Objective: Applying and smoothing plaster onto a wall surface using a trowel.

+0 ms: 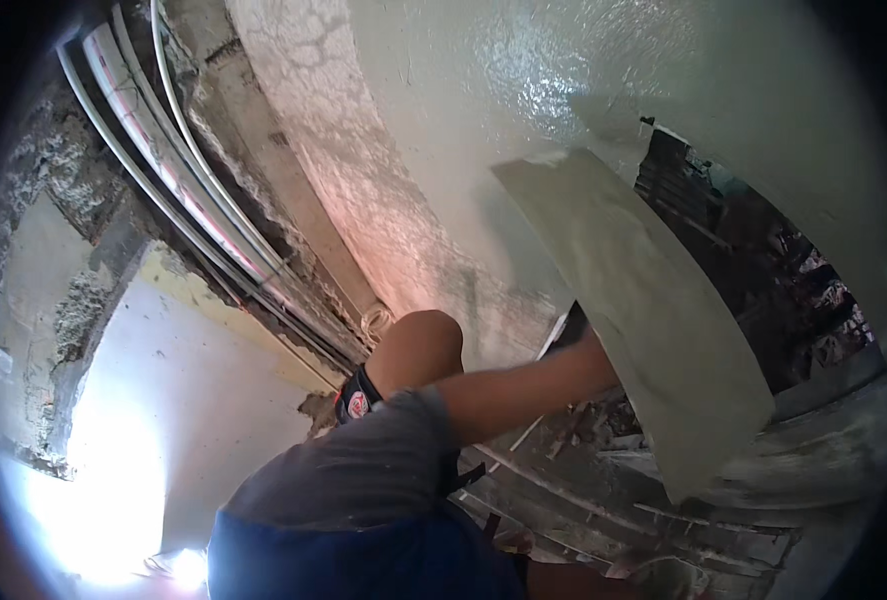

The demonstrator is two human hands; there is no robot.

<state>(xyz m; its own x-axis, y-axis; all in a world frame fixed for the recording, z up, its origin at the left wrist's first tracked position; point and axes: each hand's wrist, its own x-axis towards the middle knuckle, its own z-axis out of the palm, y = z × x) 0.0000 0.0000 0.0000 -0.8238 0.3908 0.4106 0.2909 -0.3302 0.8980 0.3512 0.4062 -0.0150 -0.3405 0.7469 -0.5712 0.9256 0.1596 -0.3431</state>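
Note:
My left forearm (533, 392), with a grey sleeve (363, 470) above it, reaches to the right. It passes behind a long flat board (653, 310) with a smooth grey-beige face. The board hides my left hand, so its grip and fingers do not show. Tilted, the board stands out in front of a wall (443, 120) whose grey-beige coat looks wet and shiny, close in colour to the board. A gap cannot be judged between the two. My right hand is out of sight.
Several pale pipes (178, 180) run along a rough, broken strip on the left. A bare knee (418, 350) is bent near the wall. A dark opening with clutter (763, 260) lies beyond the board. Bright light (103, 480) glares at lower left; debris (583, 430) lies below.

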